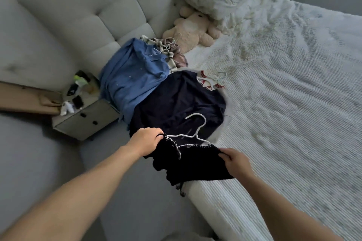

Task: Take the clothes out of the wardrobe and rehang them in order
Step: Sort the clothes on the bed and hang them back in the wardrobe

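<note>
Both hands grasp one garment. Left hand is curled round the left shoulder end of the black top, about where the white hanger arm ends; right hand pinches the fabric at the opposite shoulder. Top sits at the near edge of the bed, lower part draping over the side.

Orientation: top's long axis runs left-right between the hands, neckline away from the camera, hem toward the person and down. Hanger hook points away and up-left, over the navy garment spread behind it.

Also on the bed: blue shirt, a plaid piece behind it, a small white-and-red garment on a hanger.

Risks, judged:
- Hanger looks seated on the left only; right arm appears to lie on top of the fabric, though blur prevents confirmation. Lifting now could let the top slide off.
- Hook lies over the navy garment; a pull toward the person could snag it and drag it.
- Overhanging hem adds weight toward the floor; releasing either hand may let the top slip off the edge.
</note>
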